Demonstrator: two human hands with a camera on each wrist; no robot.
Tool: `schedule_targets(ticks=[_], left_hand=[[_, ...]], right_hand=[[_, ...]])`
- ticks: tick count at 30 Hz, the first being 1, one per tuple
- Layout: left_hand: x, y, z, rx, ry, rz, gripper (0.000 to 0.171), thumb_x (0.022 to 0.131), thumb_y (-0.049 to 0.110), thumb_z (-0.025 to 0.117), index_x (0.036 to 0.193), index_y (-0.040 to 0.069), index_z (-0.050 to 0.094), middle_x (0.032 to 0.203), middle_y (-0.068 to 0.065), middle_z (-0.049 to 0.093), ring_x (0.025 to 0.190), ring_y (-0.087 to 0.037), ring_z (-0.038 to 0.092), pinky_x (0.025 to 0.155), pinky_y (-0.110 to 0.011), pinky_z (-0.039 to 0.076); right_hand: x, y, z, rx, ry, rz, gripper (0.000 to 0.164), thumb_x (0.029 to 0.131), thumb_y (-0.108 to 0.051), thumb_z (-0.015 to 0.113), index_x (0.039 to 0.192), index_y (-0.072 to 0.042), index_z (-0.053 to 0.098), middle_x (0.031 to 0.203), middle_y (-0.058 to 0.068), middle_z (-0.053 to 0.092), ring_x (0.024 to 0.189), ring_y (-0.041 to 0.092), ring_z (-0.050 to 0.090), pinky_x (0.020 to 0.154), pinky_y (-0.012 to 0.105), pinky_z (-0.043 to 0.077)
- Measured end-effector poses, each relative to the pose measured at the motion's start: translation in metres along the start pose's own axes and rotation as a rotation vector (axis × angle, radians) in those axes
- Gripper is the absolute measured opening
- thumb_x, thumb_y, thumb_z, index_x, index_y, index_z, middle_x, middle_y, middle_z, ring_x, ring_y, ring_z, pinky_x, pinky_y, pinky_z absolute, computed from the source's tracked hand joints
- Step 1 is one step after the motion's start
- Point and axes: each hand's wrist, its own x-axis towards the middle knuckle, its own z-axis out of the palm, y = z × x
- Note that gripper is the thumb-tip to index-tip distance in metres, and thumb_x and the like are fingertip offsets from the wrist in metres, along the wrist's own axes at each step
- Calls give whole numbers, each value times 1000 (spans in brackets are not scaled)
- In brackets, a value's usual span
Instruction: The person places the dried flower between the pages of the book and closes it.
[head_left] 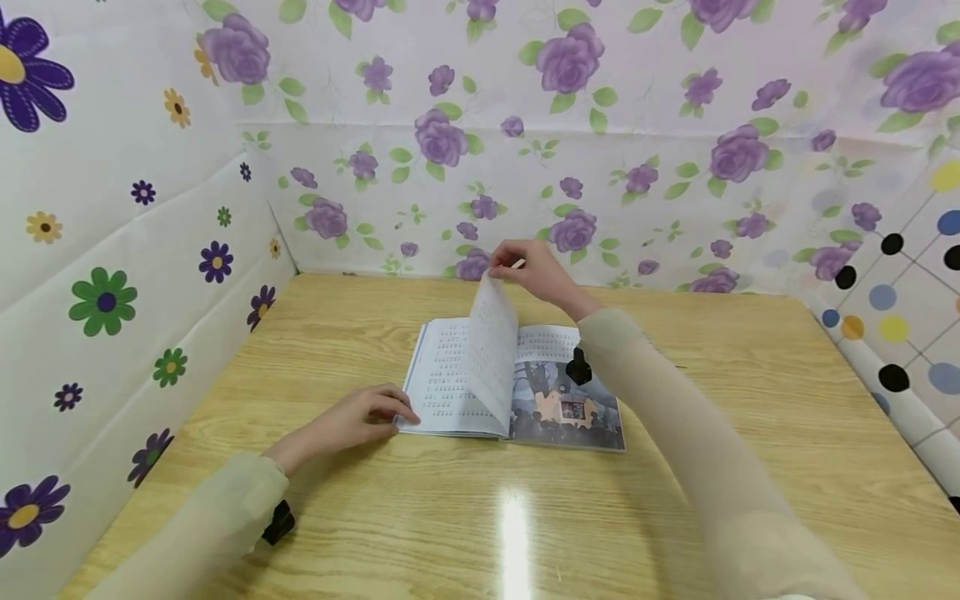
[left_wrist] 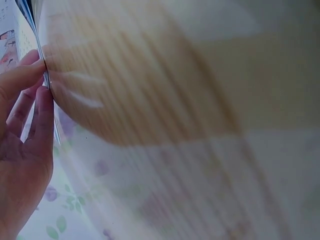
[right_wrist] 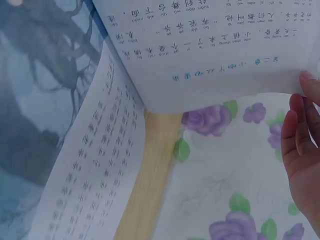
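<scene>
An open book [head_left: 450, 375] lies on the table, with printed text on its left side and a dark illustration [head_left: 566, 408] on its right. One page [head_left: 491, 350] stands raised between the two sides. My right hand [head_left: 528, 268] pinches that page by its top corner, above the book. In the right wrist view, the lifted page [right_wrist: 215, 50] shows rows of characters and a blue heading, its corner between thumb and fingers. My left hand [head_left: 371, 417] holds the book's lower left corner. The left wrist view shows the left hand [left_wrist: 25, 135] with fingertips at the thin book edge.
The wooden table [head_left: 375, 508] extends around the book, with a bright light reflection near its front. A flowered cloth wall [head_left: 480, 167] stands behind it, and patterned walls flank both sides. A small black device [head_left: 579, 367] sits at the right wrist, another [head_left: 279, 522] at the left.
</scene>
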Motion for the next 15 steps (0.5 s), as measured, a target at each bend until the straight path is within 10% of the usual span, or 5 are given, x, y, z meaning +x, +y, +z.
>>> schedule_targets(ticks=[15], left_hand=[[8,7,4,4,99,-60,13,88,7,73,95,18,75,106,0,66,97,-14,62,85,-26,56]], right_hand=[[30,-11,39,-23,-117,39,9,93,-10,68,100,-5,71,100,12,72,87,20,66,80,28,56]])
